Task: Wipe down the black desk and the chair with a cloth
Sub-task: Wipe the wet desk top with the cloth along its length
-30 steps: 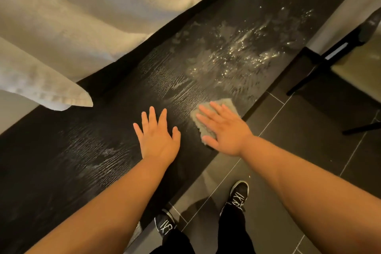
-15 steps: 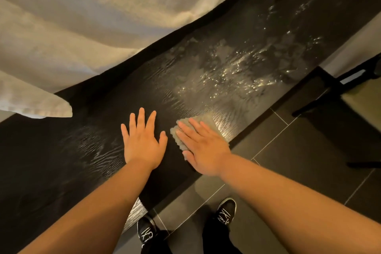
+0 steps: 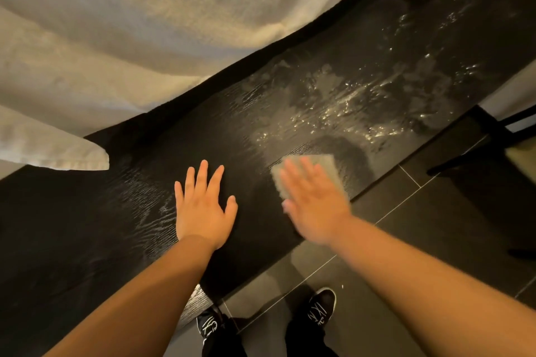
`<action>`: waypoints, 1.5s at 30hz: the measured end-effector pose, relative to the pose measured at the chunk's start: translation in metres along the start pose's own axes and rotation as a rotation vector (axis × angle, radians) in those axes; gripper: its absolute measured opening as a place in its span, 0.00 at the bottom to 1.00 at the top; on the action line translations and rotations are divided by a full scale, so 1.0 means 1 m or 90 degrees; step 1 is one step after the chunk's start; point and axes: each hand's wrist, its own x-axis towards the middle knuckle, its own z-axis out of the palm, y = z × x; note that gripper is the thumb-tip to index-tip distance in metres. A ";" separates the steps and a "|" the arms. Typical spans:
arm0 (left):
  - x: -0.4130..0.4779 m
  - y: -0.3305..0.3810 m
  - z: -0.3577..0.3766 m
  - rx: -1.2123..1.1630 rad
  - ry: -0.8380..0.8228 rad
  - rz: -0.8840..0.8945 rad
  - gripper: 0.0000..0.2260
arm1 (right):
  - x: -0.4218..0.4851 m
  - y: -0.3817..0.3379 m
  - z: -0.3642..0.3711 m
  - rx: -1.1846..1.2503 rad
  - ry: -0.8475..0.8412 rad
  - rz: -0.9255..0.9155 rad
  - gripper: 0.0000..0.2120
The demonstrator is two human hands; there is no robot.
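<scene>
Running lower-left to upper-right, the wet black wood-grain desk (image 3: 333, 90) carries a flat-spread left hand (image 3: 203, 206) and a blurred right hand (image 3: 316, 203) pressing, not clenching, a grey square cloth (image 3: 322, 165) near its front edge.

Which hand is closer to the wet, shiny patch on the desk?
Right. The right hand, pressing the cloth, sits just below the wet patch; the left hand lies flat farther away, on the desk.

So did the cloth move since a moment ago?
Yes. The cloth under the right hand slid right along the desk, away from the flat left hand and closer to the shiny wet patch.
</scene>
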 end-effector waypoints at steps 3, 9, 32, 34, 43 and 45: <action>0.001 0.000 0.000 0.010 0.000 -0.005 0.32 | 0.015 -0.033 0.002 0.017 -0.056 -0.073 0.32; 0.000 -0.001 0.001 -0.002 0.008 -0.001 0.32 | 0.046 0.051 -0.013 -0.001 -0.035 0.031 0.33; 0.001 -0.001 0.001 0.009 -0.001 -0.001 0.32 | 0.047 0.066 -0.025 0.011 -0.006 0.115 0.34; 0.002 -0.001 0.002 0.013 -0.002 0.000 0.33 | 0.041 0.032 -0.021 0.029 -0.009 0.080 0.34; 0.001 -0.003 0.003 0.001 -0.010 0.000 0.33 | 0.086 0.003 -0.022 -0.015 -0.055 -0.097 0.33; 0.001 -0.003 0.002 -0.007 -0.009 -0.001 0.32 | 0.086 0.035 -0.026 -0.016 -0.040 -0.022 0.33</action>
